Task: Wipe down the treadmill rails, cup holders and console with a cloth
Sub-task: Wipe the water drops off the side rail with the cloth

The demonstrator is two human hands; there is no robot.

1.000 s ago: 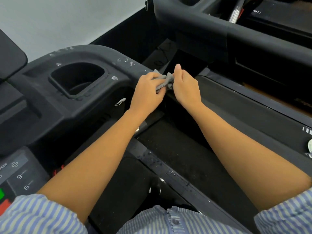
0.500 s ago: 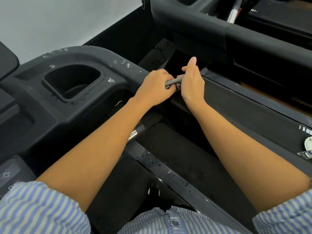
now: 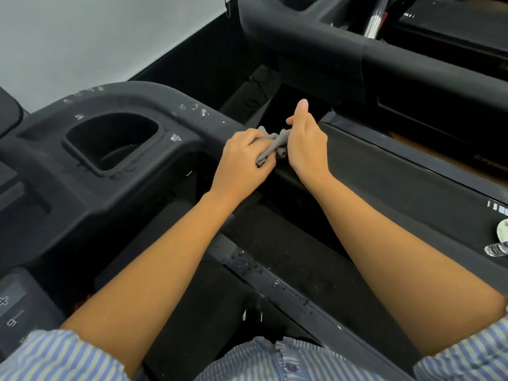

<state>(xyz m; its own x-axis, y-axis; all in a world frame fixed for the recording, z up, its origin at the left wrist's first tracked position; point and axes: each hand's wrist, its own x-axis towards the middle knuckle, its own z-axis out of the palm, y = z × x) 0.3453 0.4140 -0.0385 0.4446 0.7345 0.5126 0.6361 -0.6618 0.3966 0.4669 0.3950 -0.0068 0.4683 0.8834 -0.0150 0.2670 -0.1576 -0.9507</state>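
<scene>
grips a grey ribbed cloth point(image 3: 275, 145), twisted into a rope, with both hands, over the dark gap just right of the black handrail moulding point(image 3: 154, 100). against half a second earlier: exposes more of the rope between the fists, and sets it slantwise, low at the left and high at the right, instead of level; keeps both fists at the same spot by the rail end. clenches the left hand point(image 3: 242, 158) round the lower end, fingers curled under, with a fold protruding above the knuckles. clenches the right hand point(image 3: 305, 144) round the upper end, with one digit raised straight and clear of the fabric. conceals both ends of the cloth inside the palms; cannot tell how far it extends there. also in view: cup holder point(image 3: 110, 141) left of the hands, well apart from the cloth, with water droplets point(image 3: 176, 138) on its rim and on the rail top. console keypad point(image 3: 13, 309) cut off at lower left, legends only partly readable. clear bottle point(image 3: 496, 248) cut off at the right edge. striped sleeves point(image 3: 55, 356) along the bottom edge.
</scene>
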